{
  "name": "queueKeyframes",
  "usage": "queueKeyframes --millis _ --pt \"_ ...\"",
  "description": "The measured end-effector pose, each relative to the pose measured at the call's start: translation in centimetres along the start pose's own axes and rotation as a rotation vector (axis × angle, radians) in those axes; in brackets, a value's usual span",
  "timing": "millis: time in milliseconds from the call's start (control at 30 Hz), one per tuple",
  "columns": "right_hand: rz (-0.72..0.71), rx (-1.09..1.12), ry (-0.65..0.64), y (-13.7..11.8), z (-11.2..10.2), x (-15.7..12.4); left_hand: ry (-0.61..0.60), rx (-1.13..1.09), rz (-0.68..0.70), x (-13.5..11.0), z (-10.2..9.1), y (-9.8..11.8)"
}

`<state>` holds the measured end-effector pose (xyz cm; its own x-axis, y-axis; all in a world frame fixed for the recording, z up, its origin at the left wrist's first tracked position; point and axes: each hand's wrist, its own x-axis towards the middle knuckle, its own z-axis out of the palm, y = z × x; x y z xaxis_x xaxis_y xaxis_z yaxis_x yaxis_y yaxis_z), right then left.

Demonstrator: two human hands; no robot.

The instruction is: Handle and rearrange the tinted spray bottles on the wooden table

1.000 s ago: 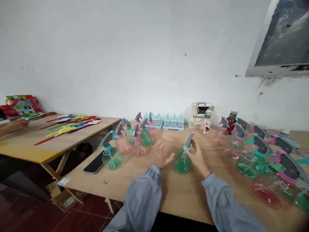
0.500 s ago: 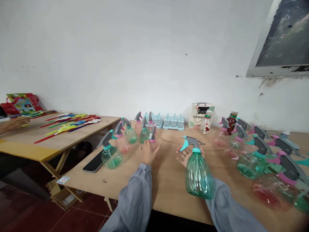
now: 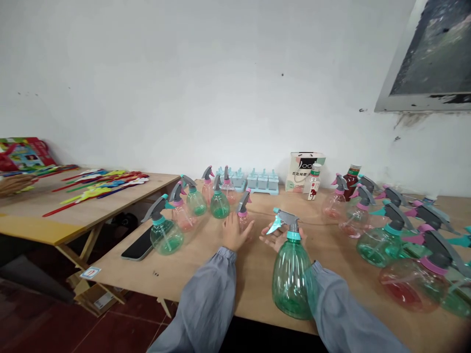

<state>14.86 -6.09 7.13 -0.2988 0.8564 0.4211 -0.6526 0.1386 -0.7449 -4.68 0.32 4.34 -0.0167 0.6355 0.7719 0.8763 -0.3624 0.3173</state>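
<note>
My left hand (image 3: 235, 234) is closed around the far side of a small pink spray bottle (image 3: 243, 215) with a grey trigger head; part of its body is hidden by the hand. A large green spray bottle (image 3: 292, 279) with a turquoise collar and trigger stands upright nearest to me. Behind its neck is my right hand (image 3: 273, 239), fingers showing to the left and the palm edge to the right, holding it. Left of my left hand are several pink and green spray bottles, among them a green one (image 3: 167, 236).
More spray bottles (image 3: 380, 245) crowd the right side. Along the wall stand pale blue ice-pop moulds (image 3: 262, 182), a paper bag (image 3: 296, 174), a white bottle (image 3: 312, 184) and a brown bottle (image 3: 351, 182). A phone (image 3: 138, 247) lies at left. Another person's hand (image 3: 14, 185) is at the neighbouring table.
The green spray bottle in my right hand has gone from tilted to upright and moved left and lower. My left hand and the pink spray bottle have shifted right.
</note>
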Motion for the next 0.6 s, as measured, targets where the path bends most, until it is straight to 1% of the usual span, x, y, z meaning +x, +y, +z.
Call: queueKeyframes --millis 100,133,300,433,500,600 --pt "-0.035 -0.029 -0.097 -0.14 0.22 0.07 0.002 -0.002 0.008 0.0 0.02 -0.01" --pt "-0.04 -0.035 -0.111 -0.18 0.26 0.09 0.005 -0.004 0.012 0.01 0.01 -0.02" --pt "-0.017 0.091 -0.047 -0.11 0.28 0.21 0.015 -0.016 0.025 0.04 0.02 -0.08" --pt "-0.085 0.022 -0.131 -0.07 -0.01 0.3 0.013 -0.022 0.02 0.04 0.03 -0.15" --pt "-0.091 0.003 -0.115 -0.13 0.01 0.19 0.006 -0.025 0.022 0.05 -0.01 -0.16" --pt "-0.039 0.058 -0.036 -0.29 0.34 -0.19 -0.004 -0.029 0.026 0.07 -0.06 -0.17"
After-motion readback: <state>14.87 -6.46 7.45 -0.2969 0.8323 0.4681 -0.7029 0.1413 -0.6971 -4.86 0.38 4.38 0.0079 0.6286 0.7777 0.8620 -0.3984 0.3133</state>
